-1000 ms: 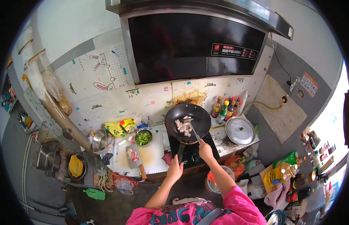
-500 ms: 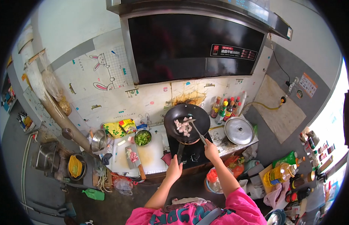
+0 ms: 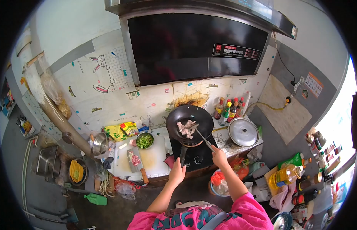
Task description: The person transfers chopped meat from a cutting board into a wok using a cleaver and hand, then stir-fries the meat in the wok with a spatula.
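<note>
A black wok (image 3: 203,120) rests on the stove (image 3: 194,156), its handle pointing toward me. My left hand (image 3: 177,172) is closed round that handle. Pale pink meat pieces (image 3: 185,128) lie in the left part of the wok. My right hand (image 3: 219,157) grips the metal spatula (image 3: 204,138), whose blade touches the meat. Left of the stove, a cleaver (image 3: 143,172) with a wooden handle lies on the white cutting board (image 3: 153,161), with more raw meat on its blade. A bowl of chopped greens (image 3: 144,140) stands behind it.
Sauce bottles (image 3: 226,114) and a silver lid (image 3: 243,132) sit right of the wok. Yellow packets (image 3: 121,130) and a metal pot (image 3: 100,143) stand to the left. The range hood (image 3: 194,48) hangs above. An oil bottle (image 3: 284,176) stands at the lower right.
The spatula and my right hand have moved right and slightly down, and the spatula leans more. My left hand stays on the wok handle. The whole view has shifted slightly.
</note>
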Demonstrator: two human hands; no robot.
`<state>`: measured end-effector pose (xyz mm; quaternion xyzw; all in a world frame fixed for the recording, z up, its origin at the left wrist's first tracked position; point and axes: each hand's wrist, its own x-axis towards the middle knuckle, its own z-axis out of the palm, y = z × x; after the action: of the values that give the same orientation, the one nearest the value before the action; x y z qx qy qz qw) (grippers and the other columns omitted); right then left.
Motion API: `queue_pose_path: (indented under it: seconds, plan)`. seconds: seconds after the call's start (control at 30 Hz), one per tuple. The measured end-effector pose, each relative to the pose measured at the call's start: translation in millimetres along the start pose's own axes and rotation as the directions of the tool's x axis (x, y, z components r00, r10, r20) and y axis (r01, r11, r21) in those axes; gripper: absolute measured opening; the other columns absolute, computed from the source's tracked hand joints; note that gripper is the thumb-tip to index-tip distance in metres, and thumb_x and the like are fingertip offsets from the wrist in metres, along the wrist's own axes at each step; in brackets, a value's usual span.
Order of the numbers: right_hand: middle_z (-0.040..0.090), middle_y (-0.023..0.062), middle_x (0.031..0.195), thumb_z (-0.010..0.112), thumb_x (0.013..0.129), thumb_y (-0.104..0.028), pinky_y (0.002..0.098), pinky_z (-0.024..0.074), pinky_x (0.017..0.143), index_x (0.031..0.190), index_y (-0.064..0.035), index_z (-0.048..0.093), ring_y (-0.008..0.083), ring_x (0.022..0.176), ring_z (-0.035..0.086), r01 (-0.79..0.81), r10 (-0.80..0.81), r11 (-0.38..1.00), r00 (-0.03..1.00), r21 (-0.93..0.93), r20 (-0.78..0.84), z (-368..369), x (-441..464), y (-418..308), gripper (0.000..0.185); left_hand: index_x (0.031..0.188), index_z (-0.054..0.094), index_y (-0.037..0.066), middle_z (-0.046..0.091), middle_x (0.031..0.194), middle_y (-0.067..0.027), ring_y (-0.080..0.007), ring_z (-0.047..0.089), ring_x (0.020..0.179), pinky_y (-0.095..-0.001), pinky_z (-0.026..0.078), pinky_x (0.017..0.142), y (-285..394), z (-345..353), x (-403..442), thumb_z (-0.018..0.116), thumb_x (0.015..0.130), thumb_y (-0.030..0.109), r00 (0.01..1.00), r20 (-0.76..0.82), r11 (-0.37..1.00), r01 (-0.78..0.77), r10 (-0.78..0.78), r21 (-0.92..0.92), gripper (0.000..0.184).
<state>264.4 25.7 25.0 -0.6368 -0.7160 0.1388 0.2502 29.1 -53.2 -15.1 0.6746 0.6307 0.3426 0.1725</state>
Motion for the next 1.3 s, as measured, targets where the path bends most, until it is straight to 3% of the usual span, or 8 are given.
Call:
queue_pose_path:
  seconds: [0.23,0.37,0.73,0.83,1.07,1.27,1.3]
  plan:
    - [0.06,0.0237,0.095,0.057,0.077,-0.007,0.0435,0.0464,0.078,0.118,-0.0074,0.054,0.0391,0.088,0.058,-0.014,0.013,1.0,1.0,0.024,0.013,-23.2,-6.1,1.5,0.041,0.131,0.027,-0.003,0.049,0.105,-0.0248,-0.0421,0.054,0.09,-0.0464,0.047,0.071,1.2,-1.1,-0.3,0.052,0.086,0.022,1.0,0.004,1.0,0.005,-0.005,0.01,0.057]
    - [0.061,0.0226,0.096,0.057,0.077,-0.006,0.042,0.0461,0.079,0.118,-0.0075,0.055,0.0385,0.09,0.058,0.06,-0.06,0.992,0.998,0.108,0.001,-26.0,-12.2,1.8,0.041,0.131,0.026,-0.003,0.049,0.105,-0.0245,-0.0419,0.053,0.09,-0.0462,0.047,0.071,3.6,-1.4,0.2,0.052,0.086,0.022,1.0,0.016,1.0,0.021,-0.021,0.012,0.057]
    - [0.06,0.0228,0.088,0.058,0.075,-0.007,0.0445,0.0459,0.074,0.116,-0.0109,0.057,0.0394,0.083,0.058,0.045,-0.044,0.999,0.999,-0.021,0.026,-38.3,-19.5,8.9,0.041,0.131,0.026,-0.004,0.049,0.104,-0.0243,-0.0421,0.054,0.088,-0.0463,0.047,0.07,2.0,-1.3,-0.6,0.051,0.086,0.023,0.999,-0.024,1.0,-0.022,0.022,0.021,0.058]
    - [0.06,0.023,0.09,0.059,0.075,-0.007,0.0438,0.0456,0.075,0.116,-0.009,0.057,0.0401,0.084,0.057,0.064,-0.064,0.998,0.998,0.028,0.009,-48.4,-23.3,3.3,0.041,0.132,0.025,-0.005,0.046,0.118,-0.0296,-0.0433,0.05,0.103,-0.0448,0.044,0.083,13.9,-13.2,0.3,0.052,0.086,0.023,0.99,0.1,0.995,0.098,-0.095,-0.022,0.06]
    - [0.06,0.0211,0.085,0.058,0.076,-0.007,0.0434,0.0464,0.072,0.116,-0.0098,0.057,0.0386,0.08,0.058,0.182,-0.182,0.979,0.983,0.088,-0.01,-50.4,-30.1,2.6,0.04,0.132,0.025,-0.005,0.047,0.115,-0.0297,-0.0433,0.051,0.1,-0.0455,0.044,0.081,12.0,-10.7,1.0,0.052,0.086,0.023,0.991,0.096,0.996,0.092,-0.089,-0.017,0.06]
    - [0.06,0.0217,0.087,0.058,0.075,-0.007,0.0422,0.0466,0.074,0.114,-0.0093,0.058,0.0377,0.083,0.058,0.109,-0.111,0.989,0.994,0.102,0.01,-68.9,-42.3,-2.1,0.039,0.131,0.025,-0.005,0.048,0.111,-0.0285,-0.043,0.051,0.098,-0.0455,0.045,0.08,9.7,-9.0,0.4,0.053,0.086,0.021,0.994,0.076,0.996,0.083,-0.082,-0.023,0.059]
    - [0.061,0.0221,0.097,0.059,0.076,-0.007,0.0387,0.0462,0.081,0.113,-0.0088,0.059,0.0356,0.093,0.058,0.004,-0.013,0.993,0.997,0.121,0.074,-76.8,-42.8,-10.4,0.037,0.131,0.026,-0.005,0.048,0.111,-0.0283,-0.043,0.051,0.098,-0.0455,0.045,0.08,9.3,-8.1,0.4,0.053,0.086,0.021,0.995,0.068,0.997,0.076,-0.075,-0.026,0.058]
